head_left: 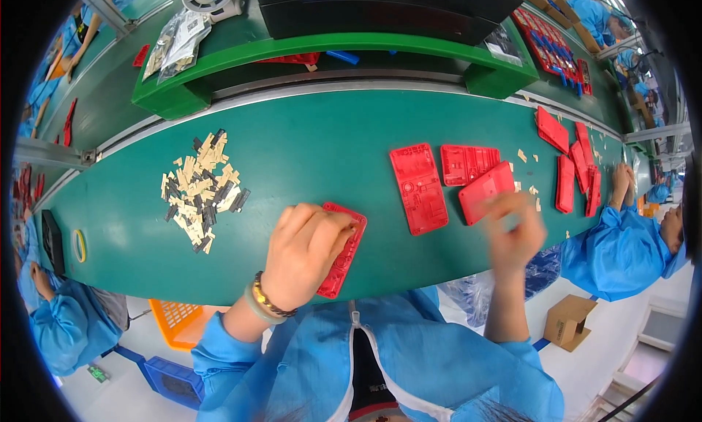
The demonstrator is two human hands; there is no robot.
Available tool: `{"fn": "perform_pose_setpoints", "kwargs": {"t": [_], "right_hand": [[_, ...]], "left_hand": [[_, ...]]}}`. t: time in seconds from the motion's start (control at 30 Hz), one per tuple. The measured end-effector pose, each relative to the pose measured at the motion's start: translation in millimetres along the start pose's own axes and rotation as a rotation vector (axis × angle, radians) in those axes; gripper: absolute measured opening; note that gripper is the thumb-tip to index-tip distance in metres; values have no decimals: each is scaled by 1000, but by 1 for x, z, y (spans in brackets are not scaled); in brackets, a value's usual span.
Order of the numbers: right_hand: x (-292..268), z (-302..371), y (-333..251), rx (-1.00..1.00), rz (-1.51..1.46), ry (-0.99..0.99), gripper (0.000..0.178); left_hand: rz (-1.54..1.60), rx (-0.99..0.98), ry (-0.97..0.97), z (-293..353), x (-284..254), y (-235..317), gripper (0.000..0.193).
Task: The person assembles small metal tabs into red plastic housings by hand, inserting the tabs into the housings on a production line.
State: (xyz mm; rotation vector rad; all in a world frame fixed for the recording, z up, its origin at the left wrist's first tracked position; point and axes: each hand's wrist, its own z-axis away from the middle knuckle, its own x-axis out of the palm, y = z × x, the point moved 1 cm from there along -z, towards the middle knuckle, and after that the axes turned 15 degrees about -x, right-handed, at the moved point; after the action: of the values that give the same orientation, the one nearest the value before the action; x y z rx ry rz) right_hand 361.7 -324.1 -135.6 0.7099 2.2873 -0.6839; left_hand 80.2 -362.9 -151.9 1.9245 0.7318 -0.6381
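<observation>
My left hand (296, 257), with bracelets at the wrist, is closed at the edge of a red plastic housing half (342, 267) near the table's front edge. The hand covers part of the housing and its fingertips are partly hidden. To the right, my right hand (515, 236) is smeared by motion beside a smooth red housing half (486, 192); its fingers cannot be made out. That piece overlaps another red housing half (468, 162), and a long one (419, 189) lies open side up to their left.
A pile of small beige and black pieces (201, 192) lies on the green table (322, 151) at left, near a yellow tape ring (79, 245). More red housings (564, 182) lie at right by a co-worker's blue sleeve (610, 254). A green-edged shelf (344, 49) spans the back.
</observation>
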Motion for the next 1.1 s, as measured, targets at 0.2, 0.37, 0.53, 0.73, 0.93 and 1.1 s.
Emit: {"fn": "perform_pose_setpoints", "kwargs": {"t": [0.2,0.37,0.53,0.73,0.93,1.1], "right_hand": [[40,-14,-51,-110,17,-170,34],[89,-36,-75,-408,-47,-114,25],[118,-38,-58,257,-729,-144,6],[122,-9,-61,690,-1048,-320,10],[125,-3,-63,606,-979,-377,6],[125,1,-61,572,-892,-403,9]], "left_hand": [[69,-21,-131,-4,4,4,36],[314,-413,-99,2,-10,-6,35],[-209,50,-298,46,-8,-49,33],[-266,-268,-75,86,25,8,45],[-259,-205,-67,83,29,6,41],[-264,-194,-66,82,29,6,39]]}}
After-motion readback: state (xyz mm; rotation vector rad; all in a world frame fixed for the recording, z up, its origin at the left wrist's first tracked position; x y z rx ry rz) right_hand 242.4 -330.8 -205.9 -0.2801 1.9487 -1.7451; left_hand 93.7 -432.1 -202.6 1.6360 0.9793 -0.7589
